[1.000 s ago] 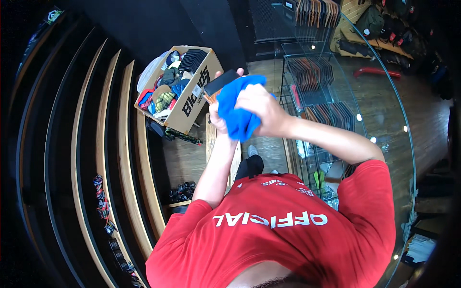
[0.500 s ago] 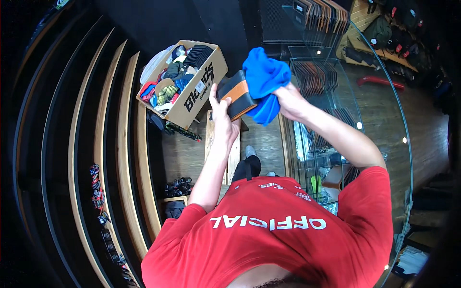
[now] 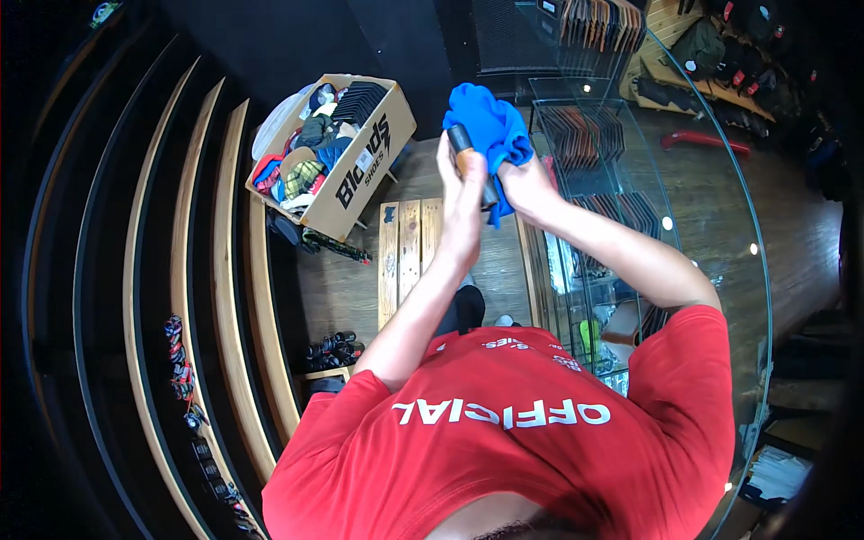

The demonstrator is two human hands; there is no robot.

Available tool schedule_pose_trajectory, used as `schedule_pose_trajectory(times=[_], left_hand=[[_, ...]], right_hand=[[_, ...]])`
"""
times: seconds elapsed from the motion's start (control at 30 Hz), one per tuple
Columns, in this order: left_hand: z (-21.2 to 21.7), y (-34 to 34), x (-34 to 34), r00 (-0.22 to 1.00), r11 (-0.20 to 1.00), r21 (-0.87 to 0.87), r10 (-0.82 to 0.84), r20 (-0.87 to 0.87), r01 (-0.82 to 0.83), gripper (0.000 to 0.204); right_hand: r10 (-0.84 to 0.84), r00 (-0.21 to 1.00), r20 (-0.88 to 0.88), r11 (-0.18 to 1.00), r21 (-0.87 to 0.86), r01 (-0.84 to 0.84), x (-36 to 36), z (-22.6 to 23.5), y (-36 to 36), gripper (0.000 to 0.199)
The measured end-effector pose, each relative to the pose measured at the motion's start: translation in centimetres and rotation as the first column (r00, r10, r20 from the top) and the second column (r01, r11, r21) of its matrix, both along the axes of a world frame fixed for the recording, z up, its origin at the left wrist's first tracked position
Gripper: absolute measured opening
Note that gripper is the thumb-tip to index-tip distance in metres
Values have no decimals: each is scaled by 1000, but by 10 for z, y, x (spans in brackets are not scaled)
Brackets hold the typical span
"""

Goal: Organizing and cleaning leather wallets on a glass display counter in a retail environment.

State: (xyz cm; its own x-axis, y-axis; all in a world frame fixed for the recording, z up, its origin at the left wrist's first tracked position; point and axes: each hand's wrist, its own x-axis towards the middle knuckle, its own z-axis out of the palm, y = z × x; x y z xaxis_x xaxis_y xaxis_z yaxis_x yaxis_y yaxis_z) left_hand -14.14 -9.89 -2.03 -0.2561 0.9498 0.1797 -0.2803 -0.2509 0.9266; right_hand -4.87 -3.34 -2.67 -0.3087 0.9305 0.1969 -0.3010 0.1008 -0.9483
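Observation:
My left hand [image 3: 462,202] is closed around a black wallet [image 3: 460,139] with a tan band, held up in front of me and seen nearly edge-on. A bunched blue cloth [image 3: 486,115] is gripped in my right hand [image 3: 527,187] and pressed against the wallet's far face. Folds of the cloth hang below the wallet and hide much of that side. The fingers of my right hand are partly covered by the cloth.
A cardboard box [image 3: 360,175] full of caps and clothing stands ahead on the left. Below my hands is a slatted wooden bench [image 3: 389,261]. Long wooden shelves [image 3: 232,270] line the left. A glass display case [image 3: 650,166] with rows of wallets [image 3: 585,137] runs along the right.
My left hand has moved right and turned the wallet from its broad face to nearly edge-on. The cloth in my right hand has shifted slightly left and now wraps closer against it.

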Motion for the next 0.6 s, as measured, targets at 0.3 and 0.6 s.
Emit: schedule_pose_trajectory(times=[0.3,0.6], left_hand=[[36,14,-45,761,969,240,-195,619,54,64],[5,2,-49,848,963,269,-156,506,17,72]], right_hand=[[-276,899,340,483,858,-176,24,26,7,35],[-248,964,95,501,864,44,20,59,-7,43]])
